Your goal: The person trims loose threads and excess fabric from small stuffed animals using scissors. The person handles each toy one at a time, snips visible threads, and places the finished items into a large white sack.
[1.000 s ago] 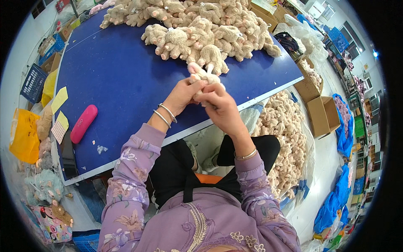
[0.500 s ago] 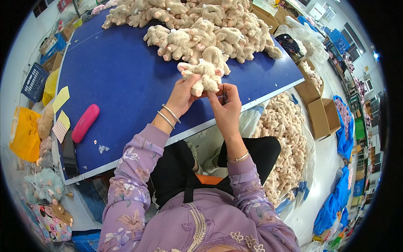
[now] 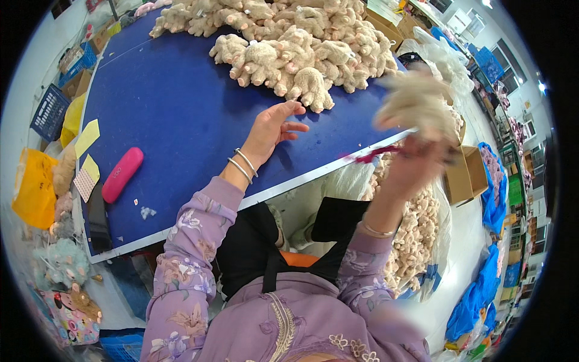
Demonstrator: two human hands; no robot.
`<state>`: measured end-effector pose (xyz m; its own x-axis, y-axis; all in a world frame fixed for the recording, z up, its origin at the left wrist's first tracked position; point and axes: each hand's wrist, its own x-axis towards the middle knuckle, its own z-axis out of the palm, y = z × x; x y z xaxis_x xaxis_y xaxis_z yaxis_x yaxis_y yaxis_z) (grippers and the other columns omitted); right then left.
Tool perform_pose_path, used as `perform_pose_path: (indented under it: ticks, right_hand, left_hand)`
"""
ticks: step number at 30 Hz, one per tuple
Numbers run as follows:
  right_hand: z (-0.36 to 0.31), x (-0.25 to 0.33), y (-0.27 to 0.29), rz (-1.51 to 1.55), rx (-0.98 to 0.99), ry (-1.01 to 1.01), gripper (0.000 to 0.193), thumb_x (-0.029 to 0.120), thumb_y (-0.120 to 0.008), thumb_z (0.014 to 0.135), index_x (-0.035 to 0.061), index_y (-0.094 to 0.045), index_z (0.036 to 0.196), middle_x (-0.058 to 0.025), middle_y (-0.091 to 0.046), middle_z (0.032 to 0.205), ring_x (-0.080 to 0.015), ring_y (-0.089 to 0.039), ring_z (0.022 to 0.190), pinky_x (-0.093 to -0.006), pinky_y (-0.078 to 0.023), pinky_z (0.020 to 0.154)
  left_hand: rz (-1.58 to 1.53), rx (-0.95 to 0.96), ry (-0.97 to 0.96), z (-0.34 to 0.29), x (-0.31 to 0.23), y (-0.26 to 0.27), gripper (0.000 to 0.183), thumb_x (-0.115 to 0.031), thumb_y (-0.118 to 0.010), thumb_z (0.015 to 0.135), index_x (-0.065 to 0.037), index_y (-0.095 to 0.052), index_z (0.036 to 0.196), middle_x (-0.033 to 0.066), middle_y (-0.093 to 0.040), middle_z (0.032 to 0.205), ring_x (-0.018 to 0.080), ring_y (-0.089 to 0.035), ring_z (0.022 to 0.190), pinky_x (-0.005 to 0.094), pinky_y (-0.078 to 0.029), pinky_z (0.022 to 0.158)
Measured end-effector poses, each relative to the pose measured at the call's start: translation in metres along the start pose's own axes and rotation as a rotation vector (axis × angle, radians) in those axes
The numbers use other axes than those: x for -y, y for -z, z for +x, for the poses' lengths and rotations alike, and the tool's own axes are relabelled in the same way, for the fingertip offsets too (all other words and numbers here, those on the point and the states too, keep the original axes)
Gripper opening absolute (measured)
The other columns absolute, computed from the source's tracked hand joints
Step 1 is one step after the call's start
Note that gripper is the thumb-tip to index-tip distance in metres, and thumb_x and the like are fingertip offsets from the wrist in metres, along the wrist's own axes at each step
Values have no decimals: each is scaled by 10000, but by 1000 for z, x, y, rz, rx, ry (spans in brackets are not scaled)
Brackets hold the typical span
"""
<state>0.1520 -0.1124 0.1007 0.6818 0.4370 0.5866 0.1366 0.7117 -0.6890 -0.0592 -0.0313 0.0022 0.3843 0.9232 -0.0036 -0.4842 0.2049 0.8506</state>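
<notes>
My left hand (image 3: 274,130) is over the blue table with fingers apart and nothing in it, just in front of the pile's nearest plush toy (image 3: 310,89). Out to the right, past the table's edge, my right hand (image 3: 416,163) is smeared by motion. It has a cream plush toy (image 3: 419,105), blurred too, at its fingers. A thin magenta-red item (image 3: 371,157) sticks out leftward from the same hand; its kind is too blurred to tell. Cream plush toys (image 3: 289,45) are heaped across the far side of the table.
A plastic-lined heap of cream plush pieces (image 3: 416,235) lies below the table's right edge. An open cardboard box (image 3: 467,175) stands beyond it. On the blue table (image 3: 181,120) are a pink case (image 3: 123,175), a dark flat object (image 3: 98,220) and yellow paper (image 3: 87,139).
My right hand has swung right with the plush toy, off the table's edge. My left hand has let go of the toy and stays near its former place, fingers spread.
</notes>
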Motion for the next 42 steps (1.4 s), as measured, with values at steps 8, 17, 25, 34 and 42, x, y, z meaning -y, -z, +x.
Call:
perform_pose_path:
  ticks: [8, 17, 25, 34, 42]
  right_hand:
    - [0, -97, -7, -450, 398, -52, 118, 150, -636, 906, 41, -682, 909, -5, -643, 818, -71, -510, 653, -215, -431, 602]
    - [-26, -160, -31, -994, 798, -114, 389, 260, -718, 756, 36, -567, 1036, -168, -659, 911, -347, -644, 879, -409, -498, 778]
    - [-48, -79, -28, -380, 816, -312, 275, 9, -680, 730, 28, -548, 970, 17, -521, 818, -33, -445, 665, -191, -393, 565]
    - [-67, -60, -27, -282, 786, -299, 375, 89, -775, 748, 41, -569, 1057, 16, -588, 864, -23, -374, 570, -188, -345, 499]
    - [-79, -69, -33, -359, 670, -171, 262, 68, -747, 792, 22, -602, 1005, 11, -602, 732, -24, -384, 520, -198, -346, 471]
  left_hand:
    - [61, -151, -68, 8, 10, 9, 299, -332, -507, 983, -69, -618, 1074, 53, -656, 1001, 100, -625, 730, 232, -465, 622]
    - [133, -143, -32, 10, 13, 8, 266, -328, -526, 973, -90, -623, 1043, 25, -656, 961, 83, -619, 731, 218, -458, 615]
    - [172, -28, 113, 2, -2, 1, 522, -488, -638, 879, -77, -550, 1190, 20, -613, 1063, 98, -614, 819, 225, -451, 633]
    - [-82, -111, -2, 2, 1, 6, 248, -269, -608, 903, -58, -595, 1033, 18, -647, 823, 96, -604, 617, 239, -473, 478]
    - [-89, -143, 0, 3, 4, 4, 221, -239, -605, 903, -57, -601, 1029, 23, -650, 809, 104, -601, 613, 258, -455, 466]
